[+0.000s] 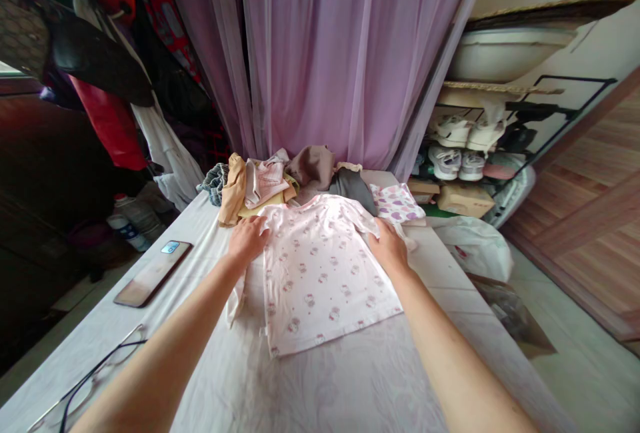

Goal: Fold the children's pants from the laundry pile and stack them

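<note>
A small white long-sleeved shirt with a pink cartoon print lies spread on the white-covered table, its collar away from me and its hem towards me. My left hand is closed on the shirt's left shoulder, where the sleeve begins. At the opposite shoulder my right hand grips the cloth too; some of its fingertips are hidden. The left sleeve hangs down beside the shirt's body, partly behind my forearm.
Crumpled clothes line the table's far edge: tan cloth, grey cloth and a folded purple-spotted piece. A phone and eyeglasses lie at left. Beyond hangs a purple curtain; a shoe rack stands right.
</note>
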`<state>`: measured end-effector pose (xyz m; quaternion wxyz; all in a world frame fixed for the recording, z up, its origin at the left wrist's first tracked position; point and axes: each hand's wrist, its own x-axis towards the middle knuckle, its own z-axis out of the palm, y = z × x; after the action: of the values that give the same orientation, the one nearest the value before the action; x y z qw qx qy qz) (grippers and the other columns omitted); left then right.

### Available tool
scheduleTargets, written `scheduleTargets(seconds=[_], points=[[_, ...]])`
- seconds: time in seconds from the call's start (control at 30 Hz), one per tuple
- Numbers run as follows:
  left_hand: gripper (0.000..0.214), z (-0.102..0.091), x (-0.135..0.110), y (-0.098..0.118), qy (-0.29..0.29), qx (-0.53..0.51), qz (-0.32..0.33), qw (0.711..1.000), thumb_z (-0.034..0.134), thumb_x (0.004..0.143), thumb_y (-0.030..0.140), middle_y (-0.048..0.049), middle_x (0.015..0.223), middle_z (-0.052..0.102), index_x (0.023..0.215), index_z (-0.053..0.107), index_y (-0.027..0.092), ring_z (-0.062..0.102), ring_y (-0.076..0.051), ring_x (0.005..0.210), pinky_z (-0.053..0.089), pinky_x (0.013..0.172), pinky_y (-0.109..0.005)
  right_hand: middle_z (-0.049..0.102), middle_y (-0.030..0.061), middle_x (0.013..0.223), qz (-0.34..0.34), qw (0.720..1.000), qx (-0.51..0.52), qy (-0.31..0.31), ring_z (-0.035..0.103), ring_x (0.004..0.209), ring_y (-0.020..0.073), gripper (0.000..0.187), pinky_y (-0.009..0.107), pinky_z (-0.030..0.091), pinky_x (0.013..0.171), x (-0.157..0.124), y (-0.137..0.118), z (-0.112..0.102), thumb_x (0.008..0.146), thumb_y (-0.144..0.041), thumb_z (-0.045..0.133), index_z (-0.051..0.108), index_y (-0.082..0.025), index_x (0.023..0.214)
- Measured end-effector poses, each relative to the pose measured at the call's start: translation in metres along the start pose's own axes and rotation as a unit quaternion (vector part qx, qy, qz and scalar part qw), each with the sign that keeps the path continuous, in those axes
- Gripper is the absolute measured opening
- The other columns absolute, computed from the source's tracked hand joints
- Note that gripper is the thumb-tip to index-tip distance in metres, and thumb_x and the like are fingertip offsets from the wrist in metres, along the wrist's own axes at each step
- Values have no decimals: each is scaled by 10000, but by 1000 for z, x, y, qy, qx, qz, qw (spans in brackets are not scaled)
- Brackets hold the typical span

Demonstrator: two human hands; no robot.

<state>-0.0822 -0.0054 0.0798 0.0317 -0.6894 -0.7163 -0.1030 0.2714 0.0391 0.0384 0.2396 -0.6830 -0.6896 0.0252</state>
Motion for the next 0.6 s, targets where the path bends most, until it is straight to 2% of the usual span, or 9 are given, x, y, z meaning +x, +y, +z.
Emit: scheduleTargets(seconds=[0.07, 0.17, 0.27, 0.33, 0.4, 0.47, 0.53, 0.6], points=[[416, -1, 20, -11, 4, -10, -12, 1000, 472, 892, 259, -89, 1308, 627, 1282, 600, 191, 575, -258, 1194, 420, 1027, -356, 584, 123, 1353, 25, 999, 36, -1, 568, 1192, 268, 520, 376, 444, 1000, 30, -5, -5, 874, -268, 485, 504, -172, 1385], [452, 6, 43, -21, -11, -28, -39, 999, 483, 877, 242, -87, 1315, 629, 1318, 574, 205, 590, -251, 1184, 442, 982, -336, 626, 115, 1307, 55, 994, 87, -37, 622, 1116, 243, 539, 339, 460, 968, 67, -18, -4, 843, -250, 535, 517, -164, 1375], [450, 16, 56, -20, -37, -39, -79, 995, 500, 882, 303, -101, 1263, 657, 1319, 567, 218, 626, -266, 1111, 468, 892, -339, 690, 95, 1187, 88, 985, 138, -63, 678, 974, 214, 515, 299, 495, 862, 84, -26, 5, 774, -235, 604, 589, -184, 1286], [425, 19, 61, -18, -39, -59, -106, 992, 528, 871, 356, -107, 1200, 681, 1266, 600, 216, 635, -276, 1064, 465, 842, -335, 736, 73, 1008, 105, 979, 158, -67, 693, 886, 210, 381, 288, 502, 798, 86, -28, 12, 739, -233, 625, 674, -192, 1114], [329, 19, 64, -15, -37, -93, -127, 987, 559, 845, 365, -99, 1072, 709, 1108, 667, 200, 645, -269, 981, 453, 780, -315, 728, 43, 785, 107, 977, 173, -68, 697, 821, 217, 178, 286, 507, 745, 84, -28, 14, 732, -250, 624, 703, -201, 884], [213, 16, 63, -12, -40, -122, -139, 982, 559, 836, 342, -72, 909, 702, 916, 679, 186, 640, -236, 867, 430, 710, -286, 675, 16, 635, 107, 974, 187, -70, 699, 751, 214, 101, 275, 516, 670, 82, -29, 12, 757, -278, 590, 664, -210, 757], [181, 13, 55, -5, -27, -155, -133, 979, 529, 848, 330, -33, 787, 650, 810, 630, 185, 602, -189, 769, 401, 658, -260, 658, 5, 626, 125, 961, 240, -47, 700, 694, 193, 125, 253, 517, 583, 84, -29, 5, 796, -284, 519, 622, -214, 779], [173, 7, 38, 9, 20, -235, -114, 965, 508, 852, 333, 9, 700, 564, 767, 557, 191, 533, -149, 690, 370, 617, -241, 665, -2, 676, 154, 916, 369, 14, 700, 665, 170, 101, 234, 520, 523, 91, -31, -7, 805, -263, 478, 570, -223, 820]])
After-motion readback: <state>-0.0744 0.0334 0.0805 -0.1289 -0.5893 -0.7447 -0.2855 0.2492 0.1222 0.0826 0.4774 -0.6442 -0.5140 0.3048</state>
